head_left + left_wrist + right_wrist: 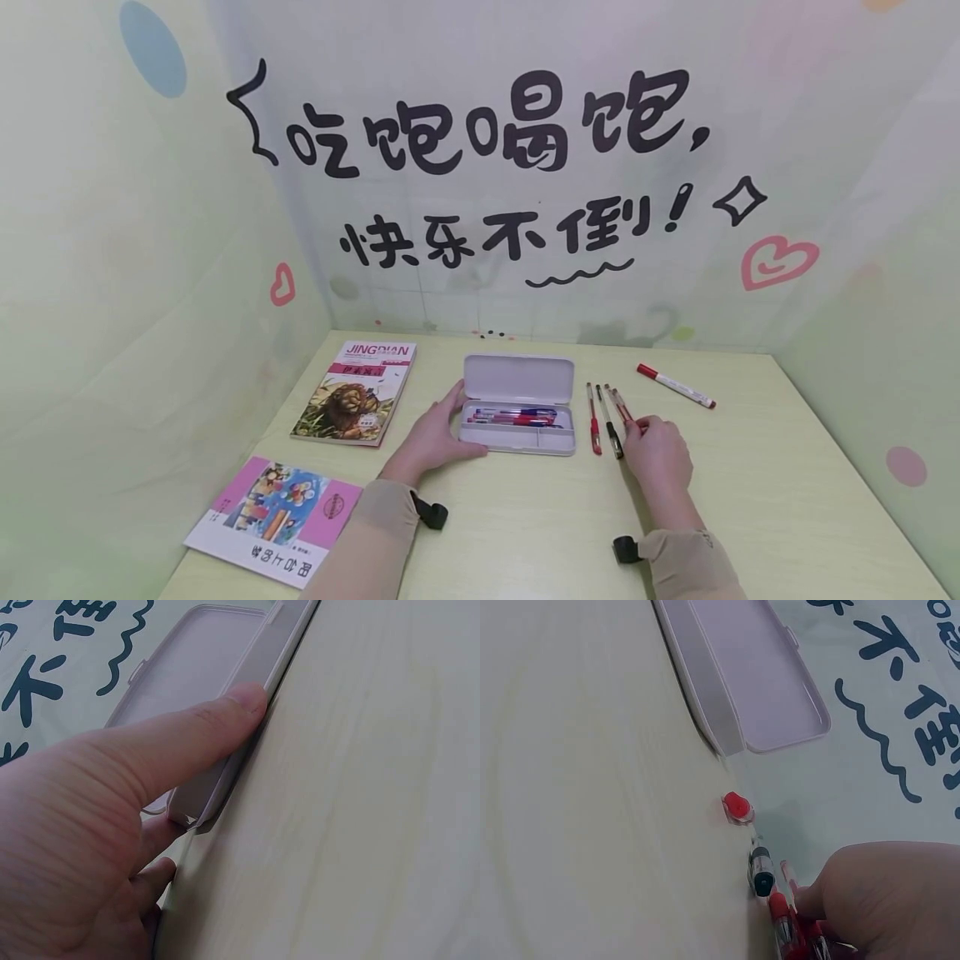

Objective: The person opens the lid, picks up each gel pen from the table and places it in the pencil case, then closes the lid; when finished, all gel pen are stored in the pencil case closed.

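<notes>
An open pencil case [555,442], pale lilac, stands with its lid [195,660] raised toward the wall. Inside it lie several pens [517,417] with blue and red parts. My left hand [438,437] holds the case's left end, thumb along the front wall and fingers round the end. To the right of the case, my right hand [658,454] pinches a red gel pen [621,406]; in the right wrist view, two red pen ends [781,919] show close together by its fingers. Beside them lie a black pen [611,433] and another red pen [595,429].
A red-and-white marker [675,385] lies at the back right of the table [525,525]. Over on the left are a book with a lion cover [356,396] and a pink-and-white booklet [277,521]. A printed wall sheet [450,308] closes off the back.
</notes>
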`<state>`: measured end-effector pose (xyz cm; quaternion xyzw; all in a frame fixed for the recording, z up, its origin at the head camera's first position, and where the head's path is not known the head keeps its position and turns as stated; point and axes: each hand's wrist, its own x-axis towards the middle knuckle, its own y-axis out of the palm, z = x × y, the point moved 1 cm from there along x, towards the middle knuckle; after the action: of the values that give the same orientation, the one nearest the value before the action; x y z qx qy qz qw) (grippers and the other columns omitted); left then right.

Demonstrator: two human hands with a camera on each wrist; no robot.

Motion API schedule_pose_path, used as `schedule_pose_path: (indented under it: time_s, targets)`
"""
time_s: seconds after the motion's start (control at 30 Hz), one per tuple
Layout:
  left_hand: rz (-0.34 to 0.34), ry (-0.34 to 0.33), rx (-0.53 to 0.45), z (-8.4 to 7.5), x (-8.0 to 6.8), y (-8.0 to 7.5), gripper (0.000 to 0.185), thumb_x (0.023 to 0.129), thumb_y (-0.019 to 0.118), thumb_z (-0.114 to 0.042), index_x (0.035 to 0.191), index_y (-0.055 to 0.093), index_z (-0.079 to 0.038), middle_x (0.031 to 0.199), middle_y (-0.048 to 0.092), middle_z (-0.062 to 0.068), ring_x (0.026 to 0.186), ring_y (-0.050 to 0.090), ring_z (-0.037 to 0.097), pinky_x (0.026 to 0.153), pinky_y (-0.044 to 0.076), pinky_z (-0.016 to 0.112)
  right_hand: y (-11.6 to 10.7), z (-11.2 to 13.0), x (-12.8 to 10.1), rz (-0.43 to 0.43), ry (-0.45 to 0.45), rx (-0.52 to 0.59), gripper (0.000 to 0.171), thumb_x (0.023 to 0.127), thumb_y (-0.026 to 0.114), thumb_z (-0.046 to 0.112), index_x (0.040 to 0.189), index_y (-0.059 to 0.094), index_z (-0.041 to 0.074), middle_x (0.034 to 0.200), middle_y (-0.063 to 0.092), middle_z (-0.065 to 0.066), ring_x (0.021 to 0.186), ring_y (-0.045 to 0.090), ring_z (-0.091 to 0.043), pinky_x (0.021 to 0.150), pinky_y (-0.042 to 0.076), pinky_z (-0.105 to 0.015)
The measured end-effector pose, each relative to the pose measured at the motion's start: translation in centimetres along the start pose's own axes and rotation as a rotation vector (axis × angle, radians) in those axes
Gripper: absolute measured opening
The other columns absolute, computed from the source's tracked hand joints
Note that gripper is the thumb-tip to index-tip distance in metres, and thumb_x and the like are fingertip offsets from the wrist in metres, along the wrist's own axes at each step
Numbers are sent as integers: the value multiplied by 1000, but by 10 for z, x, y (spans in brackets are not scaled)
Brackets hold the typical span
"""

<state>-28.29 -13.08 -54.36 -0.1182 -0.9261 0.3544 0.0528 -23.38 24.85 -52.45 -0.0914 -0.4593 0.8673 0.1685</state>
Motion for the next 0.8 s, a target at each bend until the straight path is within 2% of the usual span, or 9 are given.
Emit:
schedule_pose_path:
  time_s: [0.17, 0.4, 0.5, 0.7, 0.8]
  targets:
    - [0, -2, -2, 0, 0, 0, 143, 68, 104, -51, 178, 18, -23, 173, 51, -2, 167, 32, 45, 140, 17, 67, 1, 2, 0, -71, -37, 13, 35, 111, 58, 28, 123, 72, -2, 110, 66, -24, 91, 63, -36, 65, 50, -39]
    - [-3, -13, -4, 1, 1, 1, 143, 67, 104, -51, 178, 18, -24, 172, 51, -2, 168, 30, 47, 139, 18, 69, 6, 13, -1, -118, -106, 56, 33, 111, 59, 26, 129, 71, 2, 118, 65, -24, 100, 61, -40, 80, 52, -49]
    - [0, -16, -6, 0, 0, 1, 143, 67, 104, -51, 178, 18, -23, 173, 50, -2, 167, 30, 48, 138, 18, 71, 8, 19, -2, -132, -164, 84, 32, 112, 59, 26, 130, 71, 3, 122, 65, -24, 104, 61, -41, 85, 51, -53]
    - [5, -19, -7, -1, 0, 1, 143, 68, 104, -49, 178, 18, -24, 174, 49, -3, 168, 29, 47, 138, 18, 71, 14, 33, -6, -189, -296, 131, 26, 109, 65, 23, 125, 73, 5, 117, 67, -21, 107, 62, -43, 91, 50, -56]
    - [6, -21, -11, 0, -1, 1, 142, 68, 104, -47, 178, 17, -25, 174, 48, -3, 168, 29, 48, 138, 18, 71, 18, 42, -9, -167, -328, 134, 24, 109, 66, 23, 125, 74, 7, 119, 68, -20, 110, 62, -43, 93, 51, -56]
